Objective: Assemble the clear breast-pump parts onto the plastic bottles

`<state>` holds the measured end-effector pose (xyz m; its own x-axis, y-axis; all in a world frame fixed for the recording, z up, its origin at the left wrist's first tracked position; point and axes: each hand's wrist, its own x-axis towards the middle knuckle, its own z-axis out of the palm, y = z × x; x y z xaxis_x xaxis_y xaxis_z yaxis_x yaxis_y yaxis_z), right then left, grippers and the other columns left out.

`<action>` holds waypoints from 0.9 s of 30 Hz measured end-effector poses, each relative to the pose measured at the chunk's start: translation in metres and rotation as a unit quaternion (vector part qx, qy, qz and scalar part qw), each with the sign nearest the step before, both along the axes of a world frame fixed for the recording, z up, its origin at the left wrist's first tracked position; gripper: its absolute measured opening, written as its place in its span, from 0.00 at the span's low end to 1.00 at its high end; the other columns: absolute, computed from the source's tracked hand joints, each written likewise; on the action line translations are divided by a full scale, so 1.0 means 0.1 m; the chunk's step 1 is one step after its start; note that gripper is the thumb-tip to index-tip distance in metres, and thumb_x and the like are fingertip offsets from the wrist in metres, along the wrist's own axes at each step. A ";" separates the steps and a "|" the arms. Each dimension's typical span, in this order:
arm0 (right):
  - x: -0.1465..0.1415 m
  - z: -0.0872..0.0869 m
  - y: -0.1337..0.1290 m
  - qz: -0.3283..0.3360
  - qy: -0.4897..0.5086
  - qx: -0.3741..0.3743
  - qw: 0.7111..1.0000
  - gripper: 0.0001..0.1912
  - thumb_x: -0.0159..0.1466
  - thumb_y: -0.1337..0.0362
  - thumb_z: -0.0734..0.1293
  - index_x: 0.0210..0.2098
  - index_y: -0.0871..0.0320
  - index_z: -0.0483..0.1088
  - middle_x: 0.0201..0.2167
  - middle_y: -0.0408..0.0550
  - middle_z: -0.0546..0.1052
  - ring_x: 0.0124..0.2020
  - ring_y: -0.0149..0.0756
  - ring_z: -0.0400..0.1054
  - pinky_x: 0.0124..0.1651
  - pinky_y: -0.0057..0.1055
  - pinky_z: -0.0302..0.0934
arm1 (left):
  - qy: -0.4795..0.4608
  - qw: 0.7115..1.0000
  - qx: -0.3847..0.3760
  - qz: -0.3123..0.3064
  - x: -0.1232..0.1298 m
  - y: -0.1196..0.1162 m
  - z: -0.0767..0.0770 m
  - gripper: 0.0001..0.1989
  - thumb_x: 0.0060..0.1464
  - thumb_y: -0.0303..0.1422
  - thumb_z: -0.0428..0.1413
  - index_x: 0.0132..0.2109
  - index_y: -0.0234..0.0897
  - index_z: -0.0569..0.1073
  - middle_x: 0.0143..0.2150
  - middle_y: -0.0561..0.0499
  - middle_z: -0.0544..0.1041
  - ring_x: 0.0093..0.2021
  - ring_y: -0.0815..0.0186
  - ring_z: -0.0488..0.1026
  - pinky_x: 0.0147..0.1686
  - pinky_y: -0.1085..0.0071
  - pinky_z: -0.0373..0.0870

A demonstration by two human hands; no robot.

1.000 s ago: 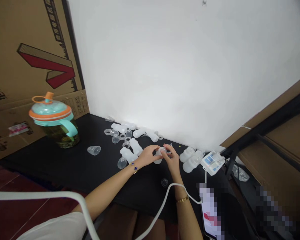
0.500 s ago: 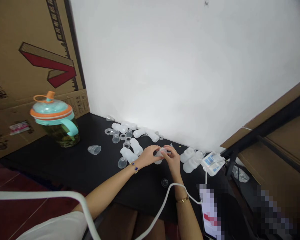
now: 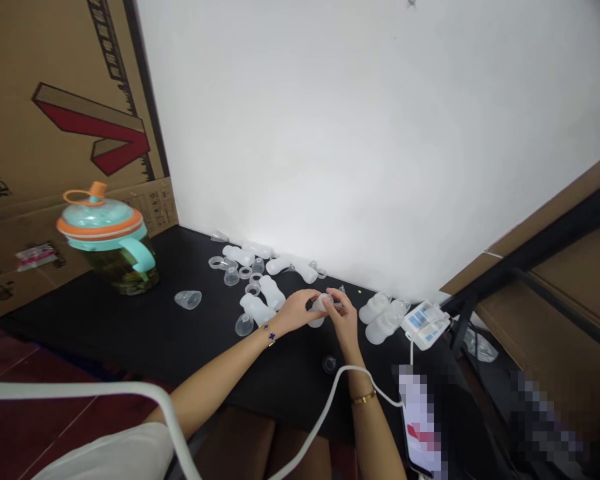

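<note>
A white baby bottle [image 3: 317,323] is held upright between both hands, its clear top part [image 3: 324,300] under my fingers. My left hand [image 3: 296,313] is closed around the bottle from the left. From the right, my right hand [image 3: 345,321] grips the top with thumb and fingers. My fingers partly hide how the top sits on the bottle. Below the hands lies a small clear nipple-shaped piece [image 3: 329,363]. Just left of my left hand lie a white bottle body [image 3: 257,311], another bottle body [image 3: 272,293] and a clear dome cap [image 3: 244,325].
Several bottle bodies [image 3: 238,255], collar rings [image 3: 253,289] and caps lie along the wall. Two capped bottles [image 3: 380,327] lie right, beside a white box [image 3: 426,325] and a phone [image 3: 420,427]. A white cable [image 3: 325,413] crosses in front. A jug [image 3: 111,240] stands left.
The view has shifted very slightly. Both hands stay at the bottle, with the right fingers moved a little on its top.
</note>
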<state>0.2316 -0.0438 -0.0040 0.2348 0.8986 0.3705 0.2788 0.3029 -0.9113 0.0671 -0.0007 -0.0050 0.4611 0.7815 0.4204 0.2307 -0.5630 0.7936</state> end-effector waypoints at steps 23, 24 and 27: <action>0.01 0.01 0.01 -0.028 -0.028 0.034 0.999 0.14 0.59 0.51 0.75 0.36 0.54 0.79 0.46 0.52 0.77 0.46 0.45 0.74 0.41 0.37 0.72 | -0.003 1.000 0.001 -0.010 0.00 0.02 -0.03 0.16 0.56 0.45 0.63 0.45 0.39 0.77 0.43 0.50 0.80 0.42 0.59 0.75 0.45 0.66 0.69; 0.00 0.01 0.02 -0.031 -0.033 0.036 0.998 0.14 0.59 0.51 0.75 0.36 0.54 0.78 0.46 0.52 0.77 0.46 0.45 0.74 0.41 0.37 0.71 | -0.003 1.000 0.000 -0.011 0.00 0.02 -0.03 0.17 0.56 0.45 0.63 0.46 0.39 0.77 0.43 0.50 0.80 0.42 0.59 0.75 0.45 0.66 0.69; 0.00 -0.02 0.02 -0.039 -0.048 0.044 0.997 0.14 0.60 0.50 0.74 0.37 0.54 0.78 0.45 0.52 0.77 0.45 0.44 0.73 0.41 0.37 0.71 | -0.007 1.000 -0.001 -0.012 0.00 0.01 -0.02 0.17 0.56 0.45 0.63 0.46 0.38 0.77 0.42 0.50 0.80 0.42 0.60 0.75 0.44 0.67 0.69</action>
<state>0.2320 -0.0415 -0.0062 0.2617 0.8422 0.4714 0.3895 0.3547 -0.8500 0.0676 0.0007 -0.0074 0.4743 0.7709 0.4252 0.2056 -0.5666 0.7980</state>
